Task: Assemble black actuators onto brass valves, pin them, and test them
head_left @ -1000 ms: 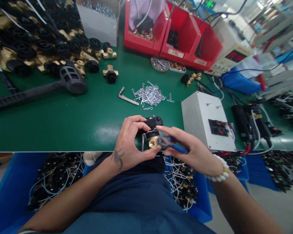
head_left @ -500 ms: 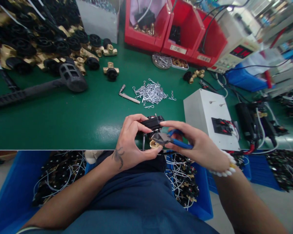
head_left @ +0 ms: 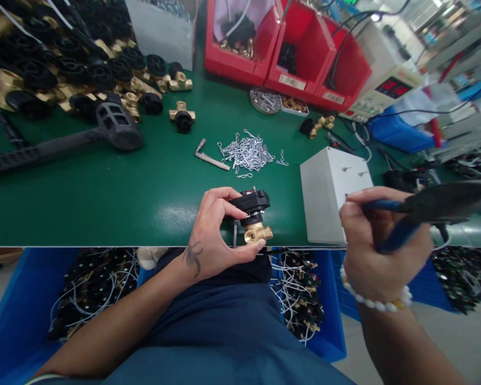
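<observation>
My left hand grips a brass valve with a black actuator head at the front edge of the green bench. Its thumb presses below the brass body and its fingers lie along the black part. Off to the right, my right hand is raised beside the grey box and closed round blue-handled pliers. The pliers' dark jaws point right and are blurred. Behind the valve lies a heap of silver spring clips, with a small bent tool at its left.
A grey metal box stands right of the valve. Red bins line the back. Many brass valves pile up at the left, near a black mallet-like tool. Blue crates sit below the bench edge.
My right hand has moved right, away from the valve, carrying the pliers and turning them so the jaws point right. My left hand still holds the valve in nearly the same spot.
</observation>
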Motion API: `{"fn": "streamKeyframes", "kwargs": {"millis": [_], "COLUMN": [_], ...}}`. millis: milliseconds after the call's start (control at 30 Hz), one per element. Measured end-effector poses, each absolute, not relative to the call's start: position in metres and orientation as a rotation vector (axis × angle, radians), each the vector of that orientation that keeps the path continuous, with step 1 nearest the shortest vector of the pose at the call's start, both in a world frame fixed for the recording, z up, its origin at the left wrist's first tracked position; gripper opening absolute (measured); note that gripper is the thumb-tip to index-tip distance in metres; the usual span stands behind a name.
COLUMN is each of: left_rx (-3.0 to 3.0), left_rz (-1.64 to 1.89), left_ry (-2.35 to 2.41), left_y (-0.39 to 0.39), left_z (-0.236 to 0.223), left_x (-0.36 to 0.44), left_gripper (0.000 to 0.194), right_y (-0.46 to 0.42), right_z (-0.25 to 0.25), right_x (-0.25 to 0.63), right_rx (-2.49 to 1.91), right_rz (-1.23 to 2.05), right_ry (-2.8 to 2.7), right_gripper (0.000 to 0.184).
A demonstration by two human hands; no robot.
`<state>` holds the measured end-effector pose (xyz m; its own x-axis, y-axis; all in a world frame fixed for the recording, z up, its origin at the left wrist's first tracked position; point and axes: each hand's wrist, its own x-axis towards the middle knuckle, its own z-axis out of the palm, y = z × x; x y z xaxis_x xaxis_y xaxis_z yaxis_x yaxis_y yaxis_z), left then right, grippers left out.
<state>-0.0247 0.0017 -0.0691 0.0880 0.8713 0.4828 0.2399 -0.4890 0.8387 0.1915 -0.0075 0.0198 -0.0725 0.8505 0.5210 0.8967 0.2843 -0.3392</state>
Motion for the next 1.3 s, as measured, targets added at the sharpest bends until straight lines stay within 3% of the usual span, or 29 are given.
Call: {"fn": "streamKeyframes", "kwargs": {"millis": [133, 333, 500, 667, 867, 1000, 1167, 1300], "left_rx": [1.833, 1.801, 1.819, 1.825, 1.833, 1.838, 1.838, 1.836], "left_rz": [1.414, 1.433, 1.434, 1.441, 1.44, 1.432, 1.431, 1.428], "left_ry": [1.098, 1.106, 1.109, 1.1, 1.109, 1.102, 1.108, 1.115], "left_y": [0.002, 0.002, 0.002, 0.001, 0.001, 0.002, 0.002, 0.002], "left_z": [-0.07, -0.07, -0.071, -0.07, -0.071, -0.071, -0.071, -0.071], "left_x": [-0.025, -0.026, -0.026, -0.027, -0.027, -0.027, -0.027, -0.027], "left_gripper": [0.04, 0.037, 0.04, 0.039, 0.039, 0.039, 0.04, 0.039], "right_y": [-0.003, -0.001, 0.002, 0.001, 0.005, 0.003, 0.005, 0.004], "right_z": [0.017, 0.023, 0.025, 0.029, 0.026, 0.027, 0.027, 0.029], "right_x": [0.191, 0.191, 0.193, 0.193, 0.186, 0.189, 0.188, 0.19], "right_rx": [-1.52, -1.556, -1.595, -1.602, -1.502, -1.551, -1.579, -1.568], "right_rz": [0.161, -0.059, 0.211, -0.107, 0.126, -0.114, 0.173, -0.047], "right_ry": [-2.555, -1.955, -2.585, -1.903, -2.493, -2.067, -2.533, -2.194], "right_gripper": [0.02, 0.008, 0.017, 0.006, 0.015, 0.013, 0.019, 0.013]}}
